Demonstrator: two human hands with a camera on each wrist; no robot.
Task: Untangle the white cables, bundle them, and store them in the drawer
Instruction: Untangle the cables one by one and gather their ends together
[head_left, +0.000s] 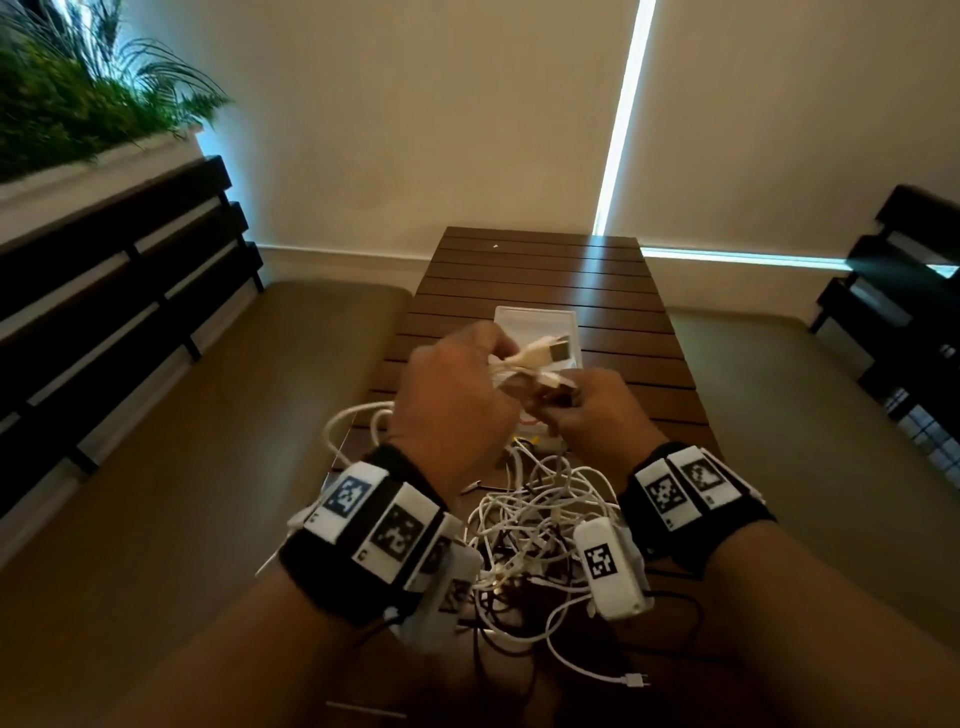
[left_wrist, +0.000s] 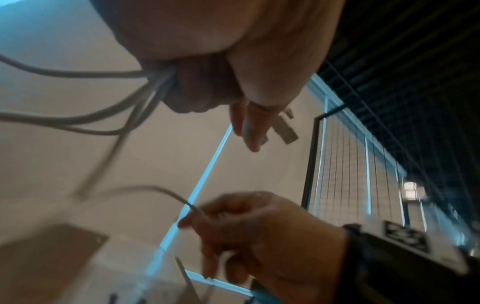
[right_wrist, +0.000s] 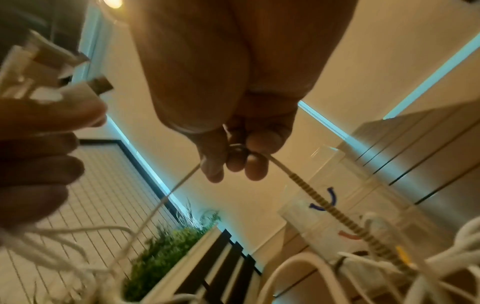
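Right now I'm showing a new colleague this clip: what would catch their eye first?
Probably the two hands meeting above the table: the left hand grips a cable bundle with a USB plug sticking out, while the right hand pinches a thin strand. Next, the white cable tangle on the table's near end, between the wrists.

Both hands are raised above the near end of the slatted surface, whose far half lies bare. A tangle of white cables crowds the near end beneath the wrists. A clear plastic box sits just beyond the hands, blocking a straight reach forward.
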